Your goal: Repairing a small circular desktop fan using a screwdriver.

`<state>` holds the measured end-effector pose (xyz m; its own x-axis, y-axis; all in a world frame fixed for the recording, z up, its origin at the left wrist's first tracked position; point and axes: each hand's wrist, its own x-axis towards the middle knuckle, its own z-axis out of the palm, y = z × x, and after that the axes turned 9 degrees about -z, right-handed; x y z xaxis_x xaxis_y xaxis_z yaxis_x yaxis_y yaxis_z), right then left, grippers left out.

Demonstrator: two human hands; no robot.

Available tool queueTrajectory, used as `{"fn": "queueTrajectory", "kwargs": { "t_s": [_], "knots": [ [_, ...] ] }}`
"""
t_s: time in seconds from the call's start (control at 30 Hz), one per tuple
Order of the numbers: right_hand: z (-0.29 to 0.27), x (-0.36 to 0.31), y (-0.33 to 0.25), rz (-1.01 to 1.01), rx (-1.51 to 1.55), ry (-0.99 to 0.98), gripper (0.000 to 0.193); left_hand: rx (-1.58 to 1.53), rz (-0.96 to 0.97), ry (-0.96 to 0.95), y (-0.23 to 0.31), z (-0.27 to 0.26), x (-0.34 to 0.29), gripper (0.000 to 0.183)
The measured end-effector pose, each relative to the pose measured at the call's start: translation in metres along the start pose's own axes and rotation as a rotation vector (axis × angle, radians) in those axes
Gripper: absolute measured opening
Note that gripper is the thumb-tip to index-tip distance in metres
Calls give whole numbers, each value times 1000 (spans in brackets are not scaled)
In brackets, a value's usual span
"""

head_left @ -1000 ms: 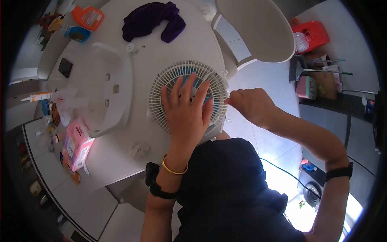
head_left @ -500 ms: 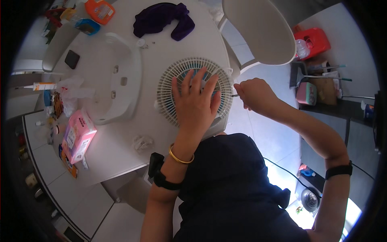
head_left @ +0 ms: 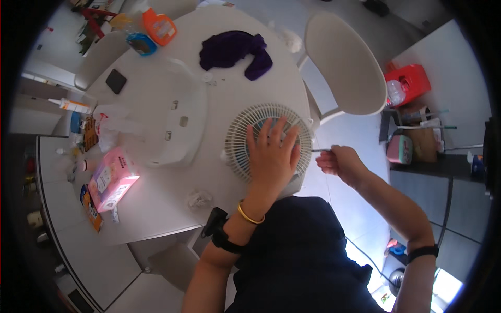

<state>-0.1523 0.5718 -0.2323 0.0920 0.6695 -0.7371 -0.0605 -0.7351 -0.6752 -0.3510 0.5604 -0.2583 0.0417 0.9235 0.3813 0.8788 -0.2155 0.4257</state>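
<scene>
Here, crumpled purple cloth (head_left: 224, 49) beyond round white grille (head_left: 239, 138), curved white panel (head_left: 185, 138) left; your left hand (head_left: 273, 158) spread atop, right hand (head_left: 343, 163) pinching dark rod (head_left: 321, 150).

A home: table (head_left: 156, 201), chairs (head_left: 342, 62)
</scene>
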Motion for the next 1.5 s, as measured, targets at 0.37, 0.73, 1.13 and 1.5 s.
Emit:
{"fn": "queueTrajectory", "kwargs": {
  "t_s": [0.37,0.73,1.13,1.5],
  "knots": [
    [-25,-7,-12,-180,-550,-201,43,-234,-19,-82,-20,-25,26,31],
    [-27,-66,24,-428,-902,-166,25,98,-381,-98,-185,69,136,18],
    [-30,-102,49,-556,-735,138,14,205,-234,-12,-203,89,148,6],
    [-35,-102,79,-258,-163,-196,26,-1024,-616,-107,-83,-63,78,10]
  ]
}}
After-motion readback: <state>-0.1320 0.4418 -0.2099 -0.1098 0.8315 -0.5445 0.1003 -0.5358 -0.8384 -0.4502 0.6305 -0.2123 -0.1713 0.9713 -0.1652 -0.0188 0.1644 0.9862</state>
